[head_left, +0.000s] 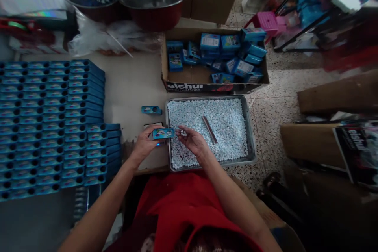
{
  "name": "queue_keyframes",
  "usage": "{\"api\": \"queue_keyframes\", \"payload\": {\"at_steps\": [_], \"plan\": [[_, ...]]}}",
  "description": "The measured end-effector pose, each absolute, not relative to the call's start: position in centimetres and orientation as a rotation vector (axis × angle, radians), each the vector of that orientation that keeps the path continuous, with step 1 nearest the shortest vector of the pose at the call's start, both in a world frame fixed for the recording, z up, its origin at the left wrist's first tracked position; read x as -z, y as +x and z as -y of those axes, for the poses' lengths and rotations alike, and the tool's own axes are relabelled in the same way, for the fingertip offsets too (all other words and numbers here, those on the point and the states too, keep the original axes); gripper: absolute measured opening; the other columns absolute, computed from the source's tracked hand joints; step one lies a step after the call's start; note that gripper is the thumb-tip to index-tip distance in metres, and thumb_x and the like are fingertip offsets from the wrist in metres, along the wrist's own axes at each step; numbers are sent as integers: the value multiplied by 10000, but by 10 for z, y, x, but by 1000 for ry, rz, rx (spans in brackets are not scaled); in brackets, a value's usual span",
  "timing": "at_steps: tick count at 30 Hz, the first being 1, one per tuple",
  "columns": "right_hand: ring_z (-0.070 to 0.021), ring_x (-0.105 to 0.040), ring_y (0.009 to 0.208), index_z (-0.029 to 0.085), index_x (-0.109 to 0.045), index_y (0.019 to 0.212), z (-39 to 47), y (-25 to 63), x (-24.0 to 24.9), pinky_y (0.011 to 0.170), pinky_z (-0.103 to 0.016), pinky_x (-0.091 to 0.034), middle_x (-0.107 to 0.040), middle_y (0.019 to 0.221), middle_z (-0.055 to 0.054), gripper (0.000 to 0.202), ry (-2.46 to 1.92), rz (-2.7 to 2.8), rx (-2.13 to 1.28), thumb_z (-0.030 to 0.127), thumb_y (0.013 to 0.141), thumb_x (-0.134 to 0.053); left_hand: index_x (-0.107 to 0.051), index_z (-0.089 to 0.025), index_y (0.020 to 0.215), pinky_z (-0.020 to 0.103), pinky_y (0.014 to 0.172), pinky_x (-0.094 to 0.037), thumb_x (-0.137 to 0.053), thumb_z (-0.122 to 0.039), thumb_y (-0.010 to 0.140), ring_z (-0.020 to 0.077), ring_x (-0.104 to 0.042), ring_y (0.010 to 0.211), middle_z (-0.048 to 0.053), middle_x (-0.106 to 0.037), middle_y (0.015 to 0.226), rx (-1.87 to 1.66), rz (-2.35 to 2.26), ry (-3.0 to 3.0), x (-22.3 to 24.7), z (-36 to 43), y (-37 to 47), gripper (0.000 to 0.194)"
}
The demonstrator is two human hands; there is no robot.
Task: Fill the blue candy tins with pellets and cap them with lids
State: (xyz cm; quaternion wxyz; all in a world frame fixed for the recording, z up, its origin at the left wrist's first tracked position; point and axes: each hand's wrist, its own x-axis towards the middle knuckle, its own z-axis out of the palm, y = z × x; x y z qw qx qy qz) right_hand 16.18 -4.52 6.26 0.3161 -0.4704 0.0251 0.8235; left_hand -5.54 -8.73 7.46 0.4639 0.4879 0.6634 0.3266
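Note:
My left hand (145, 141) is closed round a small blue box (162, 133), held level at the left edge of a metal tray (252, 145). Close to the box's right end, my right hand (191, 140) holds a few small white pellets (183, 133) at its fingertips, above the tray. Pale pellets (226, 126) fill the tray, and a metal scoop or tube (209, 129) lies on them. Another blue box (151, 110) lies on the table just beyond my left hand. Under the held box is a small device with a blue light, partly hidden.
Stacked blue boxes (53, 126) cover the left side. A cardboard carton (215, 86) with jumbled blue boxes stands behind the tray. Two metal bowls, one of them red outside (153, 13), and plastic bags (118, 37) are at the back. Cartons (313, 141) stand at the right.

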Motion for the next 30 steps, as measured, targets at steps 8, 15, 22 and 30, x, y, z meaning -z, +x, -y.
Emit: {"api": "queue_keyframes", "payload": {"at_steps": [8,15,22,30], "plan": [[-99,-602,615,154,-752,975,66,158,-70,571,-216,-450,-753,818,-50,332,-1455,426,-2086,275,683,-851,-687,-186,1118,332,814,-570,-845,-398,630,232,-703,925,46,-750,1008,-851,-1671,946,-38,100,-98,556],[-78,-547,584,165,-748,940,67,131,-81,542,-190,-415,-694,737,-11,318,-1391,426,-2275,344,702,-858,-710,-184,1127,344,870,-559,-790,-290,664,245,-694,991,53,-743,1089,-847,-1659,957,-24,106,-111,482],[-90,-547,634,170,-730,952,55,98,-96,606,-210,-414,-693,761,-8,312,-1474,714,-2233,294,680,-821,-605,-221,1358,419,1129,-424,-808,-253,685,256,-576,1284,97,-637,1365,-1019,-1646,1005,-36,128,-134,704],[-73,-414,520,172,-717,926,54,90,-87,496,-216,-276,-559,617,44,226,-1514,954,-2137,289,735,-743,-689,-182,1191,447,1027,-521,-777,-296,724,248,-683,1075,105,-719,1151,-1208,-1791,730,-39,189,-138,490]]}}
